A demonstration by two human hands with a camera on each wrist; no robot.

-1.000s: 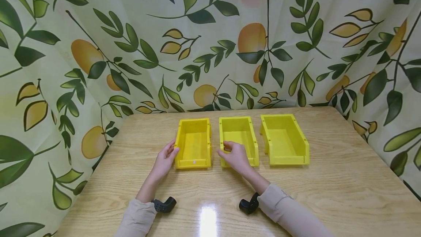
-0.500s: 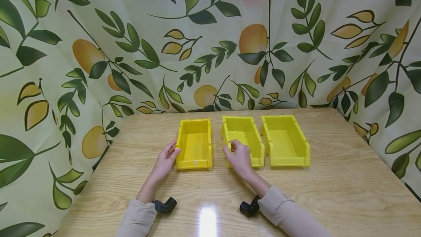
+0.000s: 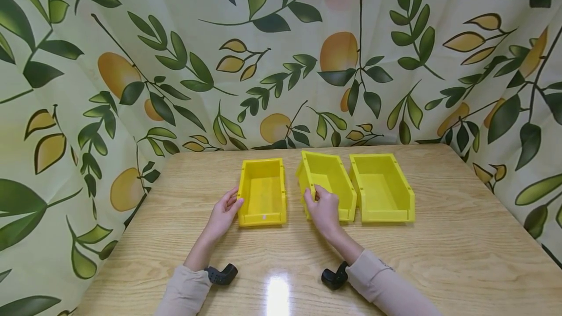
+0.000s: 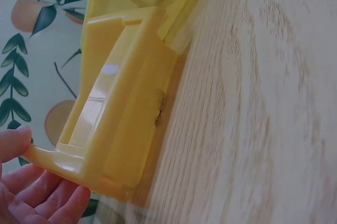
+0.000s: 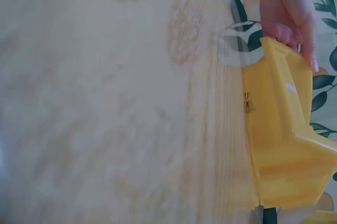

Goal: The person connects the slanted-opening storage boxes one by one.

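Observation:
Three yellow storage bins stand side by side in the head view. At the left bin (image 3: 263,194), a deeper yellow one with a small white mark on its front lip, my left hand (image 3: 224,213) pinches the left wall. The left wrist view has the thumb (image 4: 15,142) over that wall's edge and the fingers outside. My right hand (image 3: 324,208) pinches the left wall of the middle bin (image 3: 322,165), which tilts with its left side raised. The right bin (image 3: 379,189) sits flat, close beside the middle one. All show bare floors, though my right hand covers part of the middle bin.
The bins are on a wood-grain table (image 3: 272,252). Leaf-and-fruit patterned cloth (image 3: 290,96) hangs behind it and at both sides. Black devices, a left one (image 3: 222,274) and a right one (image 3: 334,277), project from my wrists above the table.
My right hand has taken hold of the middle bin's left wall, moved that bin right toward the right bin and tilted it. The left bin has shifted slightly right with my left hand.

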